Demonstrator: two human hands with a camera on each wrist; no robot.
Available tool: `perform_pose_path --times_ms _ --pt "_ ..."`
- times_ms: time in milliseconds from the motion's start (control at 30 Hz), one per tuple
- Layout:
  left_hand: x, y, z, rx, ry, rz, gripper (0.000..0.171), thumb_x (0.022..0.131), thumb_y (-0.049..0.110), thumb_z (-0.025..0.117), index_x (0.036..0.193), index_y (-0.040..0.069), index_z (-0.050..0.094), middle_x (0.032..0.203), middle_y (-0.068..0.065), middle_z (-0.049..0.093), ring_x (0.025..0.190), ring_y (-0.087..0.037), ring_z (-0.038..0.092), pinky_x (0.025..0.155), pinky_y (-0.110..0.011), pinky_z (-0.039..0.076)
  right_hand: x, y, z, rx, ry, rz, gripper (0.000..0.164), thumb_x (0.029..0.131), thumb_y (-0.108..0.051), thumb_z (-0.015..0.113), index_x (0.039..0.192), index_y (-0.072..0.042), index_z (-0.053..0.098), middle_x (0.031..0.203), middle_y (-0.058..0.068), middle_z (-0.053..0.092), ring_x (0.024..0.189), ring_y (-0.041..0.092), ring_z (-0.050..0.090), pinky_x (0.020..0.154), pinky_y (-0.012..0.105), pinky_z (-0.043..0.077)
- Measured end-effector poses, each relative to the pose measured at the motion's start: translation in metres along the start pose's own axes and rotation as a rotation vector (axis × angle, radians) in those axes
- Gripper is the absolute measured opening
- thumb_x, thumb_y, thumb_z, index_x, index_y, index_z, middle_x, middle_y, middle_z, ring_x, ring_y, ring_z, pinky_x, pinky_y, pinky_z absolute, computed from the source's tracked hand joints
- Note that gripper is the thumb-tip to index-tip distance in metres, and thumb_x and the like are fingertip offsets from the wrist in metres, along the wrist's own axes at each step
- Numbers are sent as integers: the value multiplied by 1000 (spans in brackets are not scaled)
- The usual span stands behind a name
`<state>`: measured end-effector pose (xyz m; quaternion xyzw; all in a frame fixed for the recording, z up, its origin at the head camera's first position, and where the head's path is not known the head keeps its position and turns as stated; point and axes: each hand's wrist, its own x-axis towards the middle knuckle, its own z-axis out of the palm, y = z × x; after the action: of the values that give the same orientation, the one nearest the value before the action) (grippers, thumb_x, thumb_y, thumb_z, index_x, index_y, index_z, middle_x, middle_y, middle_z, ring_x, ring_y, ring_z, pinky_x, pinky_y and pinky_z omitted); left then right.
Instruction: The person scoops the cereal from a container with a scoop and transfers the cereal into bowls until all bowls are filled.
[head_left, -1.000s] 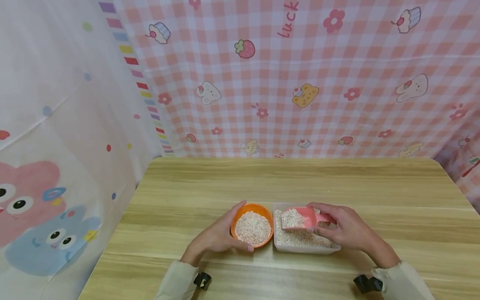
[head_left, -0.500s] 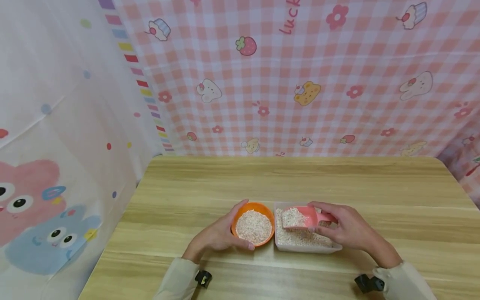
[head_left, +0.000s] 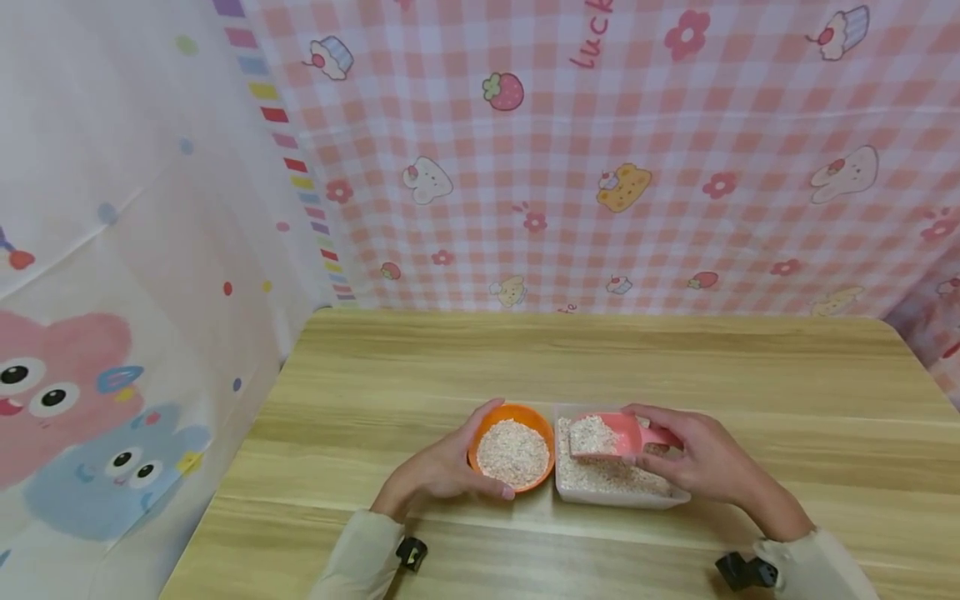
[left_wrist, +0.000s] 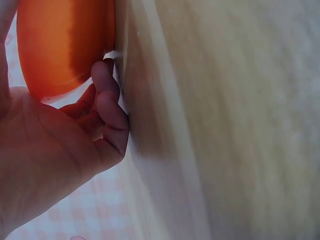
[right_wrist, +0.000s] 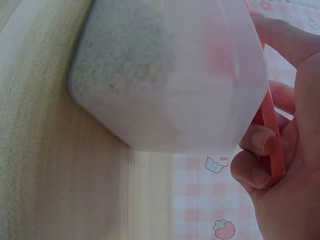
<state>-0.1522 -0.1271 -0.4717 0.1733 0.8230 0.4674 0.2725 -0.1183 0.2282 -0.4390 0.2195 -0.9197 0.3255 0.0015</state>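
Note:
An orange bowl (head_left: 552, 446) full of pale, oat-like flakes (head_left: 513, 452) stands on the table. My left hand (head_left: 451, 463) holds it from the left, thumb at the near side and fingers round the far side. In the left wrist view the curled lower fingers (left_wrist: 112, 110) sit beside the bowl wall (left_wrist: 65, 45), low by the tabletop. Touching or nearly touching the bowl on its right is a translucent plastic box (head_left: 622, 499) of similar flakes. My right hand (head_left: 701, 454) grips the handle of a pink scoop (head_left: 624, 433), which lies level over the box, its front part heaped with flakes.
The wood-grain table (head_left: 420, 358) reaches back to a pink checked cloth (head_left: 465, 233) hanging behind it. A white cloth with cartoon figures (head_left: 90, 400) hangs along the left side. Black wrist mounts (head_left: 412, 553) sit at both sleeves.
The head view has turned slightly left, so everything appears a little further right. Hands, bowl, box and scoop keep their places relative to one another.

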Motion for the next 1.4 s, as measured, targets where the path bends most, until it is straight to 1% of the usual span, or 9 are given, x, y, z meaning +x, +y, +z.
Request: perform_pose_path --times_ms 333,567,700,800,867,933,1133,1333,1400 --pt "0 1 0 -4 8 -7 118 70 35 91 158 33 12 160 -5 29 143 -30 32 116 -57 23 0 0 -2 -9 13 -2 56 83 -36 81 130 -12 63 86 -8 61 64 3 44 56 21 37" --pt "-1 1 0 -3 11 -2 118 69 35 92 158 33 13 158 -6 33 141 -29 35 116 -56 24 0 -2 -5 -20 12 -12 56 82 -31 82 130 -10 63 91 -7 65 65 4 46 57 21 37" --pt "0 0 0 6 11 5 119 69 36 91 158 32 13 158 -6 32 141 -30 34 116 -56 24 1 -4 -7 -10 19 -44 55 82 -24 82 131 -9 63 80 -11 58 61 0 40 54 21 35" --pt "0 -1 0 11 11 8 118 70 36 91 158 32 13 158 -7 32 141 -30 35 116 -56 25 2 -7 -10 -4 29 -74 54 82 -21 81 131 -8 63 71 -13 48 58 -3 34 51 20 34" --pt "1 -1 0 9 10 8 118 70 35 91 158 32 13 158 -6 33 140 -30 36 115 -56 26 3 -9 -12 -10 38 -86 54 82 -21 82 131 -9 63 71 -12 49 58 -3 34 51 20 34" --pt "0 -1 0 9 11 7 118 70 35 91 158 32 13 158 -6 33 140 -30 36 115 -56 26 5 -12 -14 -16 34 -82 54 82 -22 82 131 -9 63 74 -11 52 59 -2 36 52 21 34" --pt "0 -1 0 16 16 5 118 69 35 92 158 32 13 157 -8 33 140 -30 37 115 -56 26 12 -22 -19 -40 8 -60 57 82 -30 82 132 -9 63 95 -5 68 66 4 46 59 22 38" --pt "0 0 0 11 14 8 117 70 34 92 157 32 14 156 -7 35 138 -29 37 115 -56 26 20 -31 -19 -92 26 -113 57 81 -29 82 132 -10 63 99 -2 70 64 3 44 59 22 38" --pt "0 0 0 6 12 10 117 69 34 92 157 31 15 156 -6 36 138 -29 38 115 -55 26 22 -34 -19 -105 34 -134 56 81 -28 82 131 -10 64 108 2 72 66 2 45 60 23 39"
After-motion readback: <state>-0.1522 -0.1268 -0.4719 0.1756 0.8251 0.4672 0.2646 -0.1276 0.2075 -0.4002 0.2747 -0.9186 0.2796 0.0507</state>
